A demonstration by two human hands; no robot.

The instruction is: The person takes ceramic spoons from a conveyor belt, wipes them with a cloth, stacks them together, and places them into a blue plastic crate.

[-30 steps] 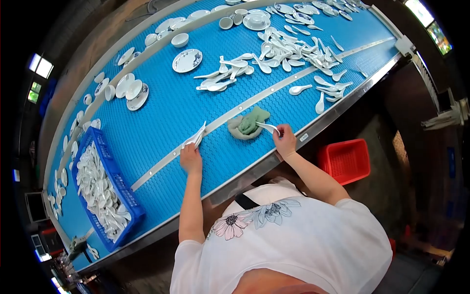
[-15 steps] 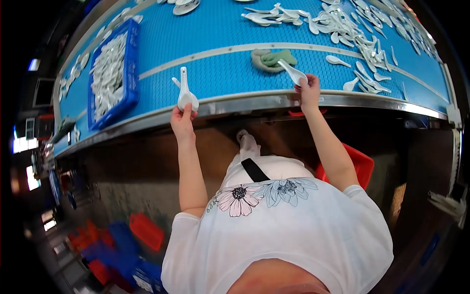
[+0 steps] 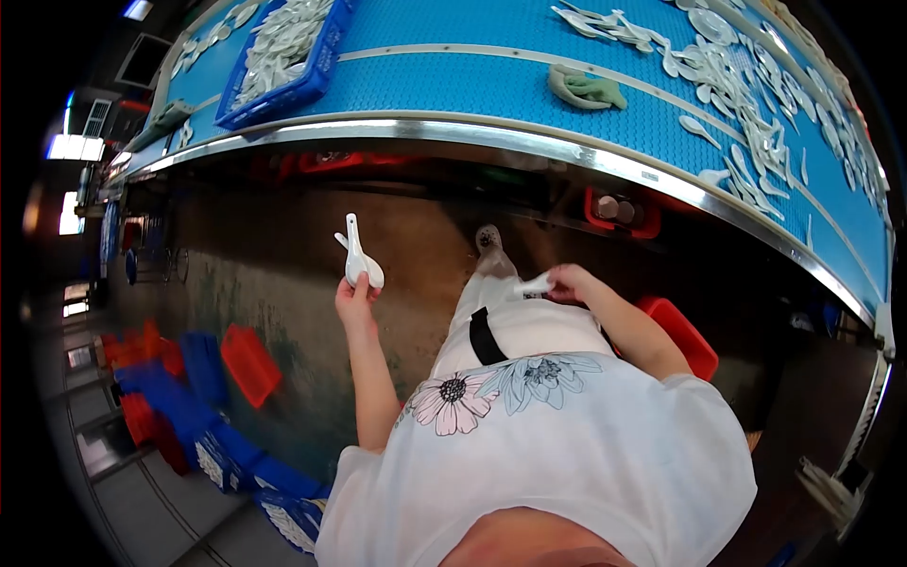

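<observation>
My left hand (image 3: pixel 357 300) is closed on white ceramic spoons (image 3: pixel 355 255), held by the bowl end with the handles pointing up. At least two overlap there, a second handle sticking out to the left. In front of my waist, my right hand (image 3: pixel 573 282) grips another white spoon (image 3: pixel 537 285), seen nearly edge-on with its far end pointing left. Both hands are over the floor, on my side of the blue work surface (image 3: pixel 444 90).
A blue basket (image 3: pixel 326 71) of spoons stands at the surface's left. Loose spoons (image 3: pixel 718 80) lie in piles to the right, and a greenish cloth (image 3: pixel 588 90) is near the middle. Red bins (image 3: pixel 680 335) sit below. Blue crates (image 3: pixel 203 369) stand at lower left.
Both hands have drawn back from the work surface towards my body, still holding spoons. The view has swung left, and the right hand's spoon has turned to lie near my waist.
</observation>
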